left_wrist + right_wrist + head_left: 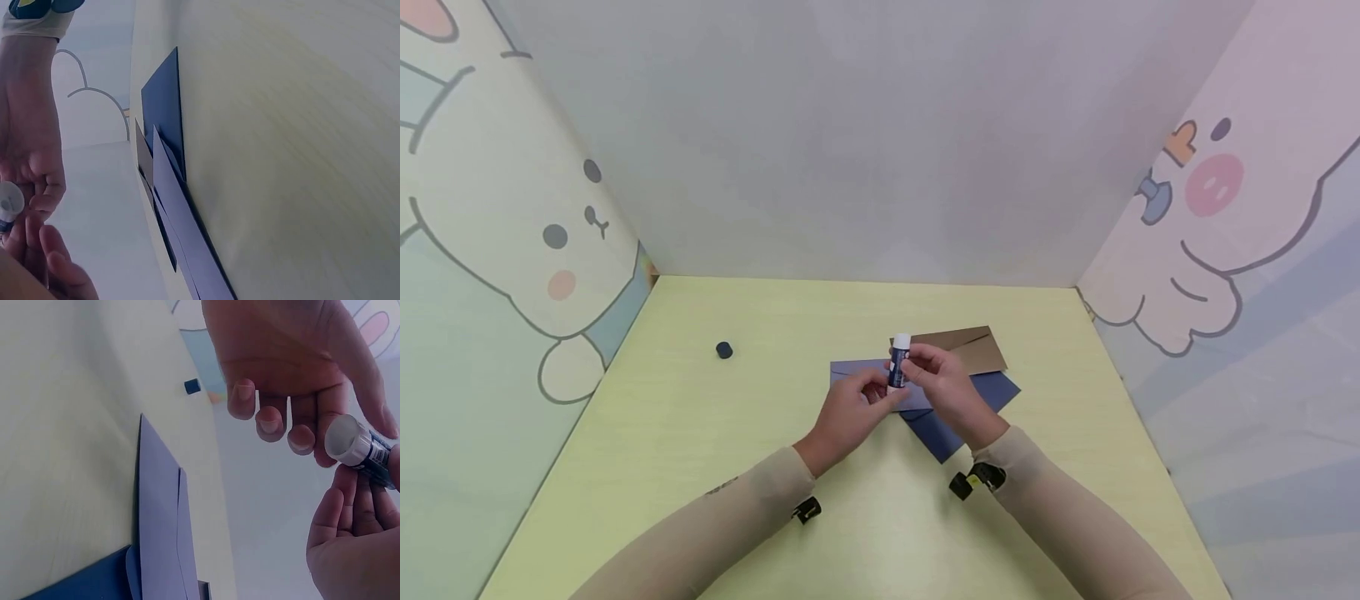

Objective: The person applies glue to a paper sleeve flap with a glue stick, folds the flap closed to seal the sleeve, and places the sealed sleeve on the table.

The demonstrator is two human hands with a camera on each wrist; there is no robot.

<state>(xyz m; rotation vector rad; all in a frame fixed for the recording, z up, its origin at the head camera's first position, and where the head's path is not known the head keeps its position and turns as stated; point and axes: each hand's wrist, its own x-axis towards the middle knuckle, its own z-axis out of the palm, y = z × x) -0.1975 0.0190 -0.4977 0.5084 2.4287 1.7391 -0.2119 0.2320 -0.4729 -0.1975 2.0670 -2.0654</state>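
A glue stick (898,367) with a dark blue label stands nearly upright between my hands, its white top uncovered. The right hand (955,392) grips its body between thumb and fingers. At the white base, the left hand (852,417) has its thumb and index finger on either side, pinching it. From below, the right wrist view shows the round hollow base (342,439) of the stick. Under the hands, a lavender envelope (856,367) overlaps a dark blue envelope (943,437) and a brown envelope (988,354). The hands cover part of the lavender one.
A small dark cap (724,350) lies on the pale yellow table (760,400), toward the back left. Walls printed with cartoon animals flank the table on the left and right. A plain grey wall (865,150) closes off the back.
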